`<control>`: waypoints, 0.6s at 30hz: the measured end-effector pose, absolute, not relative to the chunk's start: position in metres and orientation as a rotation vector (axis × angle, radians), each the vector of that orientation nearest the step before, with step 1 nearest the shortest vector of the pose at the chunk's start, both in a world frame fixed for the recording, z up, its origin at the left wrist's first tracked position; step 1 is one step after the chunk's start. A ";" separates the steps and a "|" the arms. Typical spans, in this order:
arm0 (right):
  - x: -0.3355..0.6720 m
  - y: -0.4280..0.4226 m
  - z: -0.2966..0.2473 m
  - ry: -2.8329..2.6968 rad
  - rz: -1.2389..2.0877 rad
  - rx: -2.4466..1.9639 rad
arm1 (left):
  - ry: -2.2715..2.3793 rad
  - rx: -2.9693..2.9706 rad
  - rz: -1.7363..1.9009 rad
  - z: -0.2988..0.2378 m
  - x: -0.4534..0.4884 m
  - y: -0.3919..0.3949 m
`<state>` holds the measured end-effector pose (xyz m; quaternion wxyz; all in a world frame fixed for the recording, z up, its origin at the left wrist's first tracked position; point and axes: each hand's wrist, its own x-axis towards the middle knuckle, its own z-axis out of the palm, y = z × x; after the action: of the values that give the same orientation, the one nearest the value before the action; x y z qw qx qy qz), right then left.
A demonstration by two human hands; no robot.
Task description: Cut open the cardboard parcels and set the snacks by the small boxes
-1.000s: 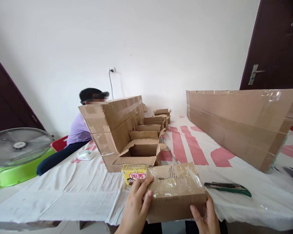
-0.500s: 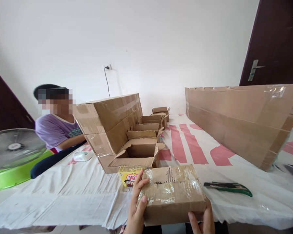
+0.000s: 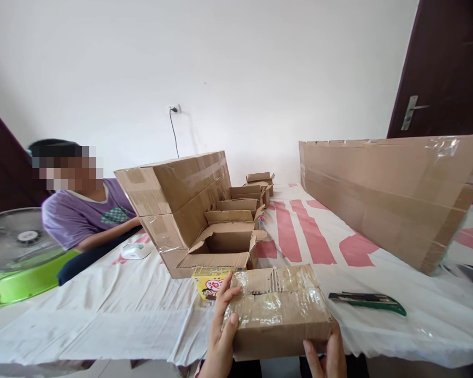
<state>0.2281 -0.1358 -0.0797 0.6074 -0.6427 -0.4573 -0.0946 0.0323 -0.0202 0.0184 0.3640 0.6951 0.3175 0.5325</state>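
Note:
Both of my hands hold a small taped cardboard box [image 3: 278, 310] at the table's near edge. My left hand [image 3: 219, 336] grips its left side, with fingers curled over the top and front. At the box's lower right corner is my right hand [image 3: 327, 357], thumb on the front face. The top of the box is covered in wrinkled clear tape. A yellow carton with red print [image 3: 209, 282] stands just behind the box on its left.
A green utility knife [image 3: 367, 302] lies right of the box on the white cloth [image 3: 114, 310]. Several open cardboard boxes [image 3: 224, 247] line up behind, beside a long cardboard wall [image 3: 173, 194]. Another long cardboard panel [image 3: 390, 194] stands at right. A person in purple [image 3: 82, 215] sits at left near a fan [image 3: 16, 241].
The box has stayed in my hands, tilting slightly. The person at left has turned and leaned further left, towards the table. The view has shifted a little.

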 end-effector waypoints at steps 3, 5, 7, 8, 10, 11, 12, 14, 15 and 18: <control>0.228 -0.135 -0.080 -1.057 -0.250 -1.488 | 0.818 1.789 1.367 0.022 0.033 -0.022; 0.228 -0.135 -0.080 -1.050 -0.261 -1.486 | 0.817 1.790 1.364 0.023 0.033 -0.023; 0.227 -0.135 -0.080 -1.041 -0.257 -1.483 | 0.815 1.791 1.360 0.023 0.032 -0.023; 0.227 -0.135 -0.080 -1.035 -0.253 -1.482 | 0.814 1.791 1.357 0.023 0.032 -0.023; 0.226 -0.135 -0.079 -1.027 -0.240 -1.478 | 0.814 1.793 1.350 0.022 0.032 -0.022; 0.225 -0.135 -0.078 -1.023 -0.234 -1.474 | 0.816 1.793 1.347 0.021 0.032 -0.022; 0.224 -0.135 -0.077 -1.017 -0.229 -1.471 | 0.820 1.794 1.347 0.021 0.031 -0.022; 0.224 -0.135 -0.076 -1.004 -0.224 -1.467 | 0.830 1.793 1.344 0.022 0.032 -0.022; 0.223 -0.135 -0.075 -0.999 -0.223 -1.467 | 0.833 1.792 1.342 0.022 0.032 -0.023; 0.223 -0.135 -0.074 -0.999 -0.210 -1.473 | 0.822 1.787 1.348 0.024 0.032 -0.024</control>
<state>0.2232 -0.1353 -0.0739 0.6246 -0.6419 -0.4353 -0.0915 0.0321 -0.0236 0.0236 0.3695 0.6962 0.3205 0.5254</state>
